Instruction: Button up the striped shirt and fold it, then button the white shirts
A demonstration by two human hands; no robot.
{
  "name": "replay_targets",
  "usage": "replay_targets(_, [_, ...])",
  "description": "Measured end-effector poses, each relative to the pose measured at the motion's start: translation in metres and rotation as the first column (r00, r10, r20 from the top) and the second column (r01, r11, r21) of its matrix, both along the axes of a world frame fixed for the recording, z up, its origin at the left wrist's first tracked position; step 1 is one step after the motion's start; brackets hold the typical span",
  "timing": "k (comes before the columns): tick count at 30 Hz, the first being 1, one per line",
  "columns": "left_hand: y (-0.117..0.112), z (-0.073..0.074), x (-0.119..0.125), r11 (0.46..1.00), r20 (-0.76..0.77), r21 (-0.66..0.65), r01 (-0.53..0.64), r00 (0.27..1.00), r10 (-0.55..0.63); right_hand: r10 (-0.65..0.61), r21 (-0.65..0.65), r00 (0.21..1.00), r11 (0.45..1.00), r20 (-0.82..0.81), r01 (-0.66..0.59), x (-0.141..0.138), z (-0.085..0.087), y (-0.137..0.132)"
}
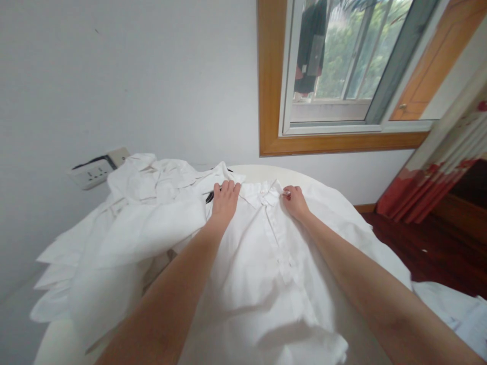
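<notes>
A white shirt [243, 253] with a front button strip lies spread before me, wrinkled toward its lower end. At its far left edge my left hand [225, 198] is closed on the cloth, fingers curled downward and their tips hidden. My right hand [294, 201] pinches the cloth by the collar's right side. Between the two hands the collar area [262, 192] lies bunched. Beside my left arm rises a pile of white garments [152, 218], stacked in layers. A small dark item [209, 197] shows partly next to my left hand.
The round white table [297, 173] stands against a wall with a socket [95, 173] at left. A wood-framed window [277, 144] is at upper right, a red and cream curtain [414, 197] beside it. More white cloth [452, 304] lies at lower right.
</notes>
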State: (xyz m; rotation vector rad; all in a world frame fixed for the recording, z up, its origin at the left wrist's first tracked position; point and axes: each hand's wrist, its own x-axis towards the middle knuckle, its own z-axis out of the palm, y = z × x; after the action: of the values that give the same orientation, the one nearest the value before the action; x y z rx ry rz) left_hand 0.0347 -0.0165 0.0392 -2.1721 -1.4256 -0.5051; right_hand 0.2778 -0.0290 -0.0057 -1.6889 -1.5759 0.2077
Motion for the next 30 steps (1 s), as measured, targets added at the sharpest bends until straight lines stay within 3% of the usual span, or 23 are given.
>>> replay_targets(3, [-0.019,0.002,0.012,1.0,0.038,0.006,0.022,0.999,-0.022,0.055,-0.038,0.994,0.998,0.092,-0.052,-0.004,0.006,-0.012])
replay_targets(6, [-0.045,0.008,0.03,0.981,0.096,-0.138,0.133,0.988,-0.121,0.089,-0.029,0.963,0.996,0.256,-0.084,-0.01,0.028,-0.035])
replay_targets(9, [-0.066,0.004,0.041,0.888,0.158,-0.378,0.261,0.964,-0.216,0.164,-0.107,0.93,0.985,0.33,-0.136,-0.022,0.046,-0.061])
replay_targets(11, [-0.074,-0.006,0.043,0.851,0.181,-0.455,0.264,0.963,-0.201,0.236,-0.206,0.913,0.963,0.332,-0.174,-0.031,0.047,-0.077])
replay_targets(14, [-0.076,-0.022,0.044,0.874,0.215,-0.429,0.226,0.966,-0.144,0.269,-0.276,0.908,0.944,0.323,-0.181,-0.043,0.035,-0.092])
replay_targets(18, [-0.075,-0.035,0.046,0.904,0.297,-0.36,0.231,0.947,-0.124,0.143,-0.223,0.93,0.972,0.34,-0.068,-0.052,0.02,-0.099])
replay_targets(30, [-0.071,-0.045,0.048,0.905,0.356,-0.361,0.227,0.93,-0.091,0.106,-0.239,0.879,0.971,0.465,0.009,-0.063,0.02,-0.097])
